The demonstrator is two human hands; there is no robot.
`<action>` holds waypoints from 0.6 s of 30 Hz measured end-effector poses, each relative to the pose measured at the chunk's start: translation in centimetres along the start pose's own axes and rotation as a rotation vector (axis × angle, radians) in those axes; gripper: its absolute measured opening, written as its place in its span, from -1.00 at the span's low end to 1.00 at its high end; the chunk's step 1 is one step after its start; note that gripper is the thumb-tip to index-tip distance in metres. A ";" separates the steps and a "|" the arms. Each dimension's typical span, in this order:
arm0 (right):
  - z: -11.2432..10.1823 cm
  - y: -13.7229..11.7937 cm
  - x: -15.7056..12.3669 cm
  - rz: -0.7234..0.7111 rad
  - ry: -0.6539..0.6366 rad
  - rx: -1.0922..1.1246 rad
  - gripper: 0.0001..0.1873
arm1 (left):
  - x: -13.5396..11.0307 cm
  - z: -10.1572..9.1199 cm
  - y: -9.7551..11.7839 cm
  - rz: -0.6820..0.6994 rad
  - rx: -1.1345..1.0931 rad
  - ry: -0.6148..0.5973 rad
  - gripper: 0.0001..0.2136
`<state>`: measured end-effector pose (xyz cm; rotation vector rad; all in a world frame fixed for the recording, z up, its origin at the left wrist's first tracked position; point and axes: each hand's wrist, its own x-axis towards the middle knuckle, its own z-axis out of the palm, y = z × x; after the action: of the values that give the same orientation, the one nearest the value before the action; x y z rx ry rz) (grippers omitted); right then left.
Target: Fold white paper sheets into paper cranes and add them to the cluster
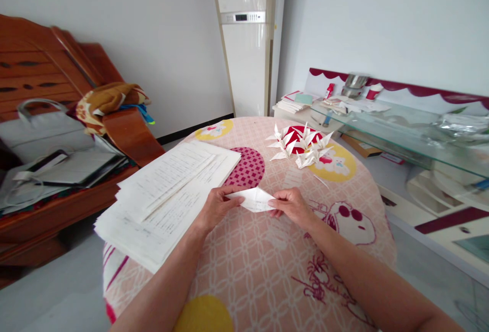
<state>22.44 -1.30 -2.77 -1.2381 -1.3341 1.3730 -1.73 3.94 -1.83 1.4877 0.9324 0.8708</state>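
Note:
A folded piece of white paper (254, 200), roughly diamond-shaped with a small peak on top, is held just above the tablecloth. My left hand (221, 205) pinches its left corner between thumb and fingers. At the opposite corner my right hand (289, 204) grips it the same way. Beyond my right hand, several white paper cranes (300, 143) stand in a cluster near the far edge. To the left of my left hand lies a stack of written paper sheets (171, 184), with narrower sheets on top.
A patterned cloth covers the round table (237, 271). On the left stands a wooden bench (34, 57) with a grey bag (42, 128). At right is a glass-topped cabinet (405, 136) holding papers, metal bowls and a red cup. A tall white appliance (244, 57) fills the corner.

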 end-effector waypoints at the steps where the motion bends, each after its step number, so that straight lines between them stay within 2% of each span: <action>1: 0.0 0.0 0.0 -0.004 0.000 -0.007 -0.65 | 0.0 -0.1 0.0 -0.003 -0.003 -0.012 -0.68; 7: -0.3 0.5 0.2 -0.097 0.011 -0.103 -0.68 | -0.3 -0.1 0.2 0.065 0.169 -0.012 -0.79; 13: -0.6 0.5 0.0 -0.243 0.067 -0.364 -0.68 | -0.7 0.5 0.5 0.190 0.442 0.084 -0.82; 18: -0.6 -0.1 -0.3 -0.395 0.117 -0.559 -0.64 | -0.7 0.6 0.3 0.280 0.521 0.110 -0.83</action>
<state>23.08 -1.50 -2.61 -1.2857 -1.8300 0.6600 -1.50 3.02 -1.56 2.0709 1.1037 0.9617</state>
